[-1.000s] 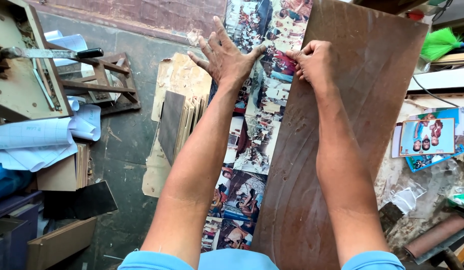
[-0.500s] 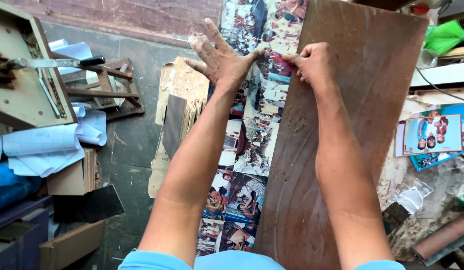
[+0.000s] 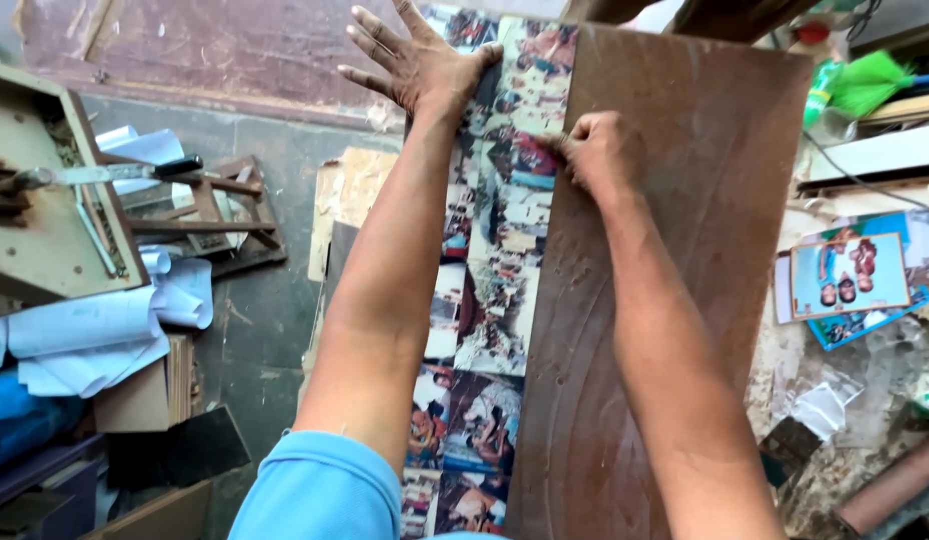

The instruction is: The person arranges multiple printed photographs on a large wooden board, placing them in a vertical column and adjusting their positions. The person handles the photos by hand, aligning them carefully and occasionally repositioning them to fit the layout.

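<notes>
A long brown board (image 3: 684, 250) runs away from me, with a strip of colour photo prints (image 3: 489, 290) laid along its left side. My left hand (image 3: 409, 60) lies flat with fingers spread on the far left corner of the photo strip. At the seam between photos and bare brown surface, my right hand (image 3: 596, 150) presses down, its fingers curled and nothing held in it. Both forearms stretch out over the board.
A wooden frame (image 3: 199, 215) and white rolled paper sheets (image 3: 94, 330) lie on the floor at left, beside a wooden bench with a metal tool (image 3: 79, 175). Loose framed photo prints (image 3: 849, 275) and scraps lie at right. A green brush (image 3: 864, 80) is at the top right.
Both hands have stayed on the board's far end. My left hand has slid slightly further out along the photo strip; the view has shifted a little.
</notes>
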